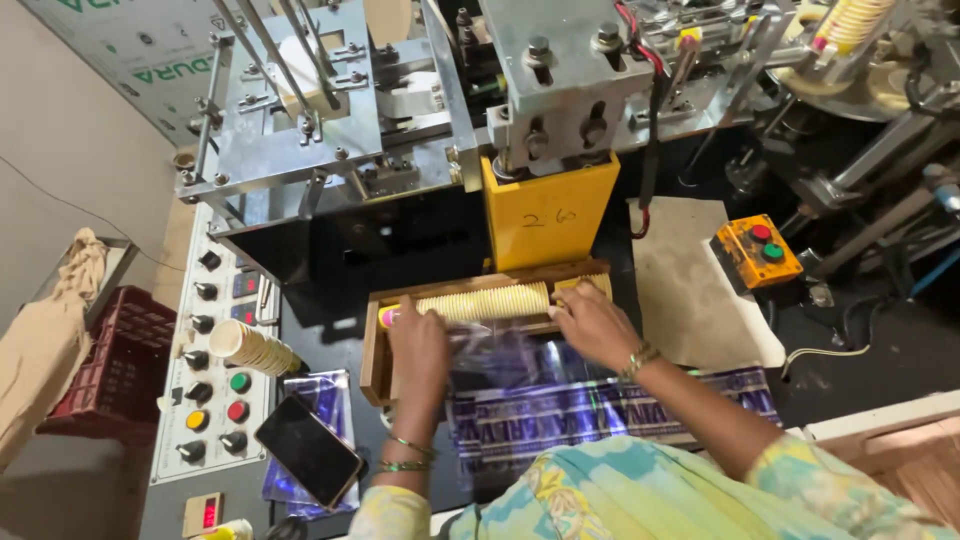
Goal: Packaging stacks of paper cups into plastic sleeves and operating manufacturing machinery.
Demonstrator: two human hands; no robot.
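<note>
Lying on its side in a shallow wooden tray [372, 350], a long nested row of pale paper cups [485, 301] sits just in front of the yellow machine housing [548, 208]. Left hand [418, 345] rests at the row's left end, fingers curled against the cups; whether it actually clasps them cannot be told. Right hand [592, 322] presses on the right end, fingers spread over the cups, not closed round anything. Between the wrists: a clear plastic sleeve [505, 360], crumpled, mouth toward the tray. Under it, a pile of flat printed bags [600, 410], blue and white.

Judgement: the step in hand looks like squaring up the row from both ends before bagging. Next move would call for even pressure from both ends so the row does not buckle, and the sleeve mouth held open.

Periphery: a short stack of cups [255, 347] lies on the control panel [215, 400]; a dark phone [308, 450] beside it; an orange button box [756, 250] to the right.
</note>
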